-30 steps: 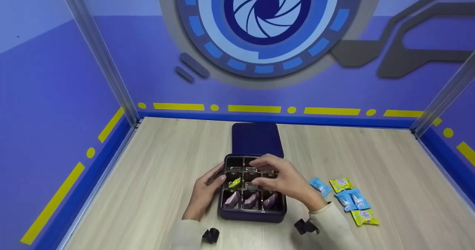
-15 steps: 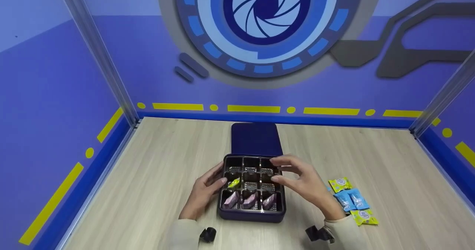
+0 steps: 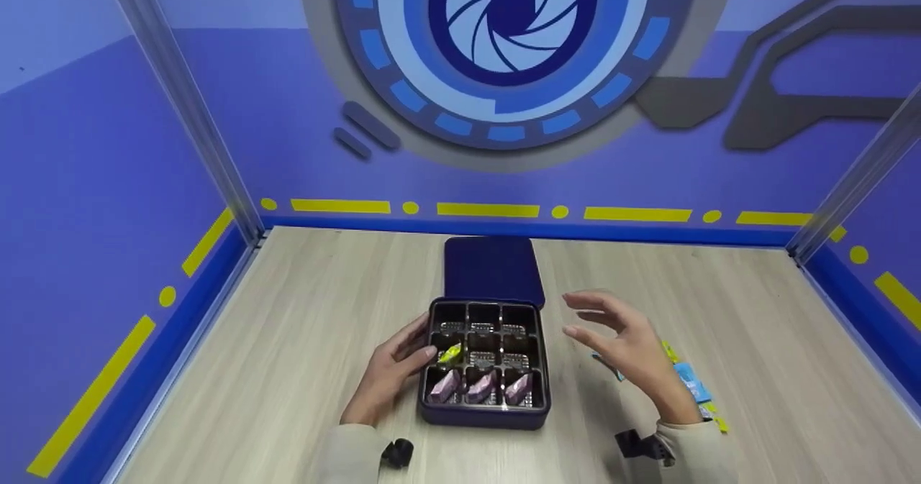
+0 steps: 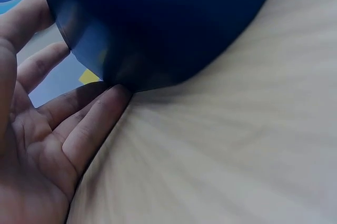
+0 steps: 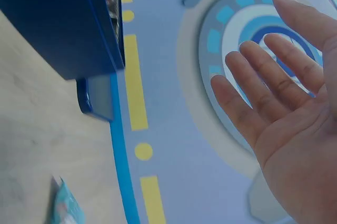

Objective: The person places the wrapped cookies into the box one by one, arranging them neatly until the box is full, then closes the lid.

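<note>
A dark blue box [image 3: 483, 418] lies on the table with a divided black tray inside. Three purple-wrapped candies [image 3: 481, 387] fill the near row of compartments, and a yellow-green wrapped candy [image 3: 450, 354] sits in the middle row's left one. My left hand [image 3: 388, 369] holds the box's left side, thumb at the rim; in the left wrist view its fingertips meet the box's lower edge [image 4: 131, 88]. My right hand [image 3: 633, 351] hovers right of the box with fingers apart and nothing in them; its palm [image 5: 295, 145] shows bare in the right wrist view.
Behind the box lies a dark blue lid [image 3: 493, 268]. Blue packets [image 3: 692, 383] and yellow ones [image 3: 722, 423] lie to the right, partly hidden by my right hand and forearm. A patterned blue wall [image 3: 403, 182] borders the table's back.
My right hand has moved from over the tray to the right, off the box, uncovering the middle and right compartments. My left hand has stayed at the box's left side.
</note>
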{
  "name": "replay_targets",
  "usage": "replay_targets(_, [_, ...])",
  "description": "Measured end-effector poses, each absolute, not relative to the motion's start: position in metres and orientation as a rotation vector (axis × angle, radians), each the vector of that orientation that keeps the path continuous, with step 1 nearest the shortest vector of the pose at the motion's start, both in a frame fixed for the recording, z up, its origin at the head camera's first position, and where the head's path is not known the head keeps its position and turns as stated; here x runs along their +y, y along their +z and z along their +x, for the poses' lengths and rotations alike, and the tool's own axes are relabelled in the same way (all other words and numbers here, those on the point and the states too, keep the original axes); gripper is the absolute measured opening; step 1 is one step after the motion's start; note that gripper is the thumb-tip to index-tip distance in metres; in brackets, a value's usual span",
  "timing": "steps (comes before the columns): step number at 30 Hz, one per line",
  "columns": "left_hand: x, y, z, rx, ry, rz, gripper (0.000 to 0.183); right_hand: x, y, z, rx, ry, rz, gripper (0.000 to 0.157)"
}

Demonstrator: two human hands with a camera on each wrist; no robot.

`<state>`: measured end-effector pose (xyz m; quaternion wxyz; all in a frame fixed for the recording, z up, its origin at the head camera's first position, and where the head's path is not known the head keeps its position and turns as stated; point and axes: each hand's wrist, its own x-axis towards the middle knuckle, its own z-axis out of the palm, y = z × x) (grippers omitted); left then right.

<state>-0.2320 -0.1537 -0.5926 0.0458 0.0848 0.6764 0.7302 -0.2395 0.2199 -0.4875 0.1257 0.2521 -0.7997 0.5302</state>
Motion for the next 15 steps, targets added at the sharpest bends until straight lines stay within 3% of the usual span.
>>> replay_targets(15, [-0.152, -0.594, -0.231, 2.061, 2.269, 0.275, 0.064, 0.252, -0.493, -0.240, -2.445, 1.421, 0.546, 0.047])
